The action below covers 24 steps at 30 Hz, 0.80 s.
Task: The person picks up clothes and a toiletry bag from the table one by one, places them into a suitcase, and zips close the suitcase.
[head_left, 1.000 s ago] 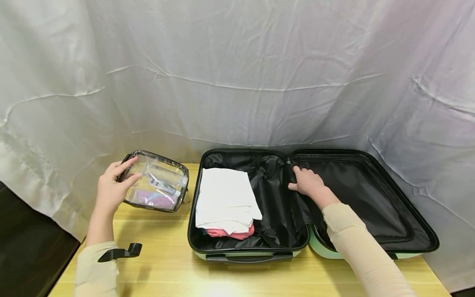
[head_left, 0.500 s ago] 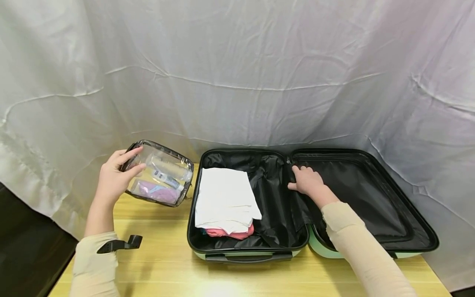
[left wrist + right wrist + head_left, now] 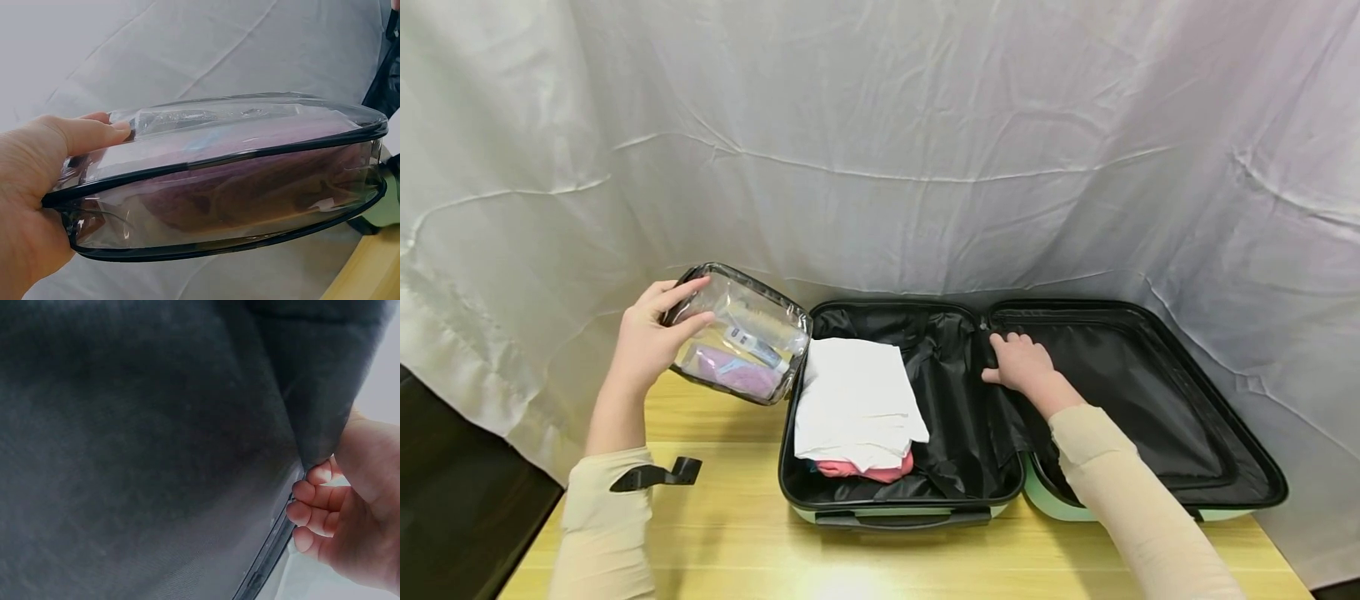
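Left hand (image 3: pixel 651 346) gripped the clear black-trimmed toiletry pouch (image 3: pixel 741 337), held above the bench (image 3: pixel 730 533) beside the open mint-green suitcase (image 3: pixel 910 500). Right hand (image 3: pixel 1022 367) fingers curled round the black lining edge at the hinge. Best kept level, set beside the folded white cloth (image 3: pixel 853 400)

The left hand (image 3: pixel 651 346) grips a clear toiletry pouch (image 3: pixel 741 337), lifted off the wooden table (image 3: pixel 737 533) just beside the open suitcase (image 3: pixel 1247 475). Inside the pouch sit a tube and something purple, perhaps a cloth. The right hand (image 3: pixel 1022 364) rests on the black lining (image 3: pixel 962 400) at the hinge. Folded white and pink clothes (image 3: pixel 857 408) lie in the left half.
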Each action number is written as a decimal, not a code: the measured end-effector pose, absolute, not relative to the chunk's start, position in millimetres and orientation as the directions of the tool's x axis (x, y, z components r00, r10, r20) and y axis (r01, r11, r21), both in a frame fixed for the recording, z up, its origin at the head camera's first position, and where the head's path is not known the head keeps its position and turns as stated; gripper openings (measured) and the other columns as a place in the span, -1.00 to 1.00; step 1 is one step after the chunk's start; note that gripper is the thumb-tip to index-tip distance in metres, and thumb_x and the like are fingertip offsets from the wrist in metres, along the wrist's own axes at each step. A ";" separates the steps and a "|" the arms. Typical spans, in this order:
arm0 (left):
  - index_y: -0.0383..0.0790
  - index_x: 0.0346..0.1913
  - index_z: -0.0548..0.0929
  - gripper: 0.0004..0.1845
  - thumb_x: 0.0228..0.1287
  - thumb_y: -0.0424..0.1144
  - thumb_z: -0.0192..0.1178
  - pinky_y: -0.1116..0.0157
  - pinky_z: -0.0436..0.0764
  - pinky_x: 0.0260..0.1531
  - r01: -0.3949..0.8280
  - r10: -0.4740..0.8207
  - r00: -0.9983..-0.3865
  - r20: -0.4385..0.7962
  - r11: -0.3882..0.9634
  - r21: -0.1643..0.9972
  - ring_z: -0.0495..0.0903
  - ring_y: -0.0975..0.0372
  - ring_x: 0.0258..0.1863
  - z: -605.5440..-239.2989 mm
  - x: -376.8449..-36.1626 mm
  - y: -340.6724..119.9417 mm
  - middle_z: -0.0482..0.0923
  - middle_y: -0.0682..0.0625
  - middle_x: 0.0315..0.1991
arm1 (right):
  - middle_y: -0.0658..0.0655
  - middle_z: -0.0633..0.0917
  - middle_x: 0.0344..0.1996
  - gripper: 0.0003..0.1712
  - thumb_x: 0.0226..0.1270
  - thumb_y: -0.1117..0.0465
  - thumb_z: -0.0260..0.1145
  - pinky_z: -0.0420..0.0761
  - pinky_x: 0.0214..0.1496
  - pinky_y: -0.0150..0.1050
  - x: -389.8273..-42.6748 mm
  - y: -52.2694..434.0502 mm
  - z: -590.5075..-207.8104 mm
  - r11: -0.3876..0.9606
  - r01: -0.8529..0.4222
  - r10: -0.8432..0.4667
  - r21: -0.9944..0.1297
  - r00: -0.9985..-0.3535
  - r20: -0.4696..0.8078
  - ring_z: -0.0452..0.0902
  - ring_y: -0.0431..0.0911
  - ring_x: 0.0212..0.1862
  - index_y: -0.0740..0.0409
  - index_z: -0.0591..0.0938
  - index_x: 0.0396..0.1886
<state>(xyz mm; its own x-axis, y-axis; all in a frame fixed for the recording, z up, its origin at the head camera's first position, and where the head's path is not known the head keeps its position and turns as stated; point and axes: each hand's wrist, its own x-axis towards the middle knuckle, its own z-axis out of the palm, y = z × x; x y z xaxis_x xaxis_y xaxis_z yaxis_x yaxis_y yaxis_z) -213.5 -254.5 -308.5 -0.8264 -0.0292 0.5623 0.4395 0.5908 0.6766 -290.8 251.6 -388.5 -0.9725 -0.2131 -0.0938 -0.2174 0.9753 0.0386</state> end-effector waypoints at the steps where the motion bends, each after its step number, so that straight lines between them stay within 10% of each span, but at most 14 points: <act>1: -0.26 0.21 0.59 -0.52 0.19 -0.42 0.32 0.67 0.42 -0.38 0.448 -0.023 -0.824 0.567 0.588 0.674 0.46 0.52 -0.22 -307.5 -214.8 -253.0 0.44 0.23 -0.03 | 0.48 0.40 0.26 -0.14 0.35 -0.14 0.25 0.44 0.19 0.25 -290.7 251.5 -388.3 0.975 -0.219 -0.214 0.039 -0.972 -0.093 0.32 0.37 0.26 0.30 0.25 0.44; 24: -0.16 0.18 0.64 -0.54 0.17 -0.37 0.36 0.65 0.56 -0.23 0.568 0.106 -0.805 0.583 0.421 0.708 0.57 0.54 -0.22 -301.7 -244.9 -197.3 0.50 -0.02 -0.02 | 0.48 0.42 0.23 -0.15 0.35 -0.14 0.25 0.44 0.17 0.24 -289.2 251.5 -385.1 0.975 -0.215 -0.209 0.053 -0.973 -0.094 0.34 0.36 0.23 0.30 0.26 0.42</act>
